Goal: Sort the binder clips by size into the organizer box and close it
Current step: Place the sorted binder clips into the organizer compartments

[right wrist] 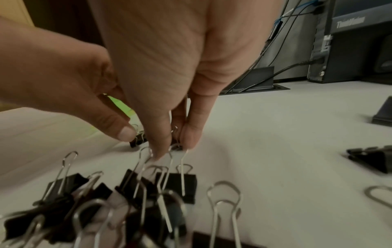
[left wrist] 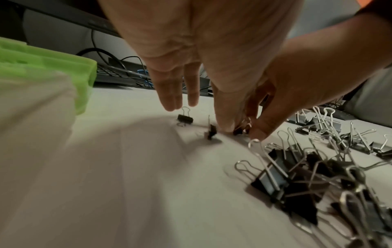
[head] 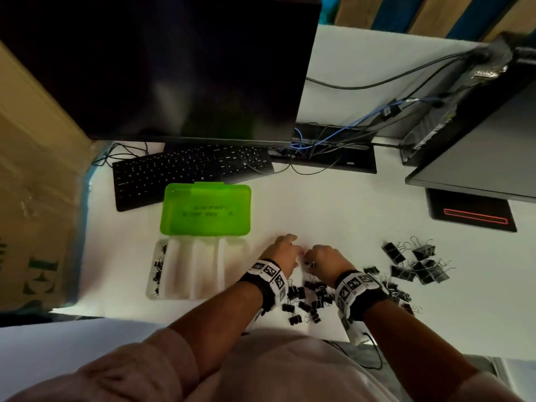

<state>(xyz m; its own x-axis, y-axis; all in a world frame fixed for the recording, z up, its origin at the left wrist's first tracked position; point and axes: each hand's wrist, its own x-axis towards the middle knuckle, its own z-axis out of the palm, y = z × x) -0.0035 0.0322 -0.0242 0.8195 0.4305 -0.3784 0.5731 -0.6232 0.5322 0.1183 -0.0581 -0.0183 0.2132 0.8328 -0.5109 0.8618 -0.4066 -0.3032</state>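
The organizer box lies open, its green lid (head: 206, 210) folded back behind the clear divided base (head: 232, 271). Several small black clips (head: 158, 268) sit in the leftmost compartment. Both hands meet over the table just right of the box. My left hand (head: 295, 253) pinches a small binder clip (right wrist: 137, 141) between thumb and forefinger, its other fingers (left wrist: 169, 94) straight. My right hand (right wrist: 176, 147) pinches another small clip (right wrist: 177, 146) by its wire handles. Medium clips (head: 310, 297) lie heaped between my wrists, and large clips (head: 414, 262) further right.
A black keyboard (head: 185, 172) and a dark monitor (head: 162, 68) stand behind the box. Cables (head: 333, 140) and a second monitor's base (head: 470, 213) are at the right. Two loose small clips (left wrist: 185, 118) lie by my left fingers. A cardboard box (head: 34, 184) borders the left.
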